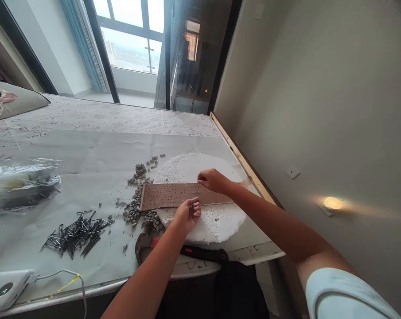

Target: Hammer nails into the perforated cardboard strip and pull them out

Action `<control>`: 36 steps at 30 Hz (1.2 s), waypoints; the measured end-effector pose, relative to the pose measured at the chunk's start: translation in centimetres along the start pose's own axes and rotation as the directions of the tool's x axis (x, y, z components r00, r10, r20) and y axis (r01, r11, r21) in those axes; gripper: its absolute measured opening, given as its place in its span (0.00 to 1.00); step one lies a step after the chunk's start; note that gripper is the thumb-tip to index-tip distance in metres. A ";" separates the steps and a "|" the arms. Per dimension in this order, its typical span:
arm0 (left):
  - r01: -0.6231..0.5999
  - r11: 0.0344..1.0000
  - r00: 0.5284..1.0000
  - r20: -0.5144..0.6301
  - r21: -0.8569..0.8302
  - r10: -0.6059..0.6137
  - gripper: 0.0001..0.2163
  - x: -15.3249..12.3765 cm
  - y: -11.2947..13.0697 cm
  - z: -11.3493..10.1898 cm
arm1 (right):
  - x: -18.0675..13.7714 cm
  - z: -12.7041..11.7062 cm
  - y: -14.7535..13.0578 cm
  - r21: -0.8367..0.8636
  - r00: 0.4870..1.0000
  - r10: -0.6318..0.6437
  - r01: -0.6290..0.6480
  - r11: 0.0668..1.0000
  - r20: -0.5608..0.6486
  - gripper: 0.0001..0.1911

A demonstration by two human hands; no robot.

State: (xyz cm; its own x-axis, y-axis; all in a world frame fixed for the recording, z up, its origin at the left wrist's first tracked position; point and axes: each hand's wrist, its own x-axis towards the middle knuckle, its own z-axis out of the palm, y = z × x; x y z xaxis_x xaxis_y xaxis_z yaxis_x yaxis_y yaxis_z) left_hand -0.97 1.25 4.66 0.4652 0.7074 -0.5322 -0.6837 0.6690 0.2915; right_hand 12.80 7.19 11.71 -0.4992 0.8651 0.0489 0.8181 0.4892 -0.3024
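Note:
My right hand (214, 180) pinches a single nail (198, 188) upright, its lower end at the brown perforated board (167, 196). Just below, my left hand (187, 216) is curled round several dark nails (192, 208), close to the board's near edge. The board lies across a rough white foam disc (216, 221), with many small holes in rows. A claw hammer (203, 253) rests at the front edge, partly covered by my left forearm. To the left, a heap of loose nails (77, 234) lies on the grey sheet.
Grey crumbled stones (134, 208) are strewn along the disc's left side. A clear plastic bag (24, 186) sits farther left. A white power bank (9, 288) with a cable is at the front left corner. A wooden rail (236, 153) and wall run along the right.

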 end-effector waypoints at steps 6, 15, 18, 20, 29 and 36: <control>-0.061 0.998 0.998 -0.022 0.007 0.061 0.06 -0.1 0.1 -0.1 | -0.8 1.7 -1.7 0.152 0.959 -0.188 0.158 0.976 0.212 0.08; -0.039 0.999 0.999 0.001 0.008 0.039 0.05 -0.6 0.5 -0.5 | 0.0 3.0 0.7 -0.347 0.990 -0.001 0.049 0.937 0.138 0.13; -0.046 0.999 0.999 -0.023 0.009 0.047 0.04 -0.7 0.4 -0.5 | 0.0 4.4 0.4 -0.431 0.980 0.002 0.085 0.899 0.198 0.10; -0.036 0.999 0.999 -0.013 0.009 0.036 0.04 -0.8 0.3 -0.6 | 0.0 5.0 0.0 -0.446 0.978 -0.001 0.096 0.890 0.207 0.10; -0.014 1.000 1.000 -0.015 0.001 0.014 0.03 -1.0 0.0 -0.5 | 0.6 4.8 -0.8 -0.474 0.966 -0.024 0.148 0.868 0.259 0.11; 0.021 0.999 1.000 -0.008 -0.034 -0.021 0.04 -0.9 0.3 -0.7 | 0.9 4.2 -1.4 -0.489 0.968 0.037 0.091 0.867 0.246 0.11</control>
State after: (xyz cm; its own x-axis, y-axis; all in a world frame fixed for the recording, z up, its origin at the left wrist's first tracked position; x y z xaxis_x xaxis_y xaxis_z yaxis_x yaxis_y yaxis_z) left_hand -1.97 0.68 4.70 0.4747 0.6912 -0.5449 -0.6926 0.6754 0.2532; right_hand 9.99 6.82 8.13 -0.5235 0.8286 -0.1984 0.8037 0.5576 0.2078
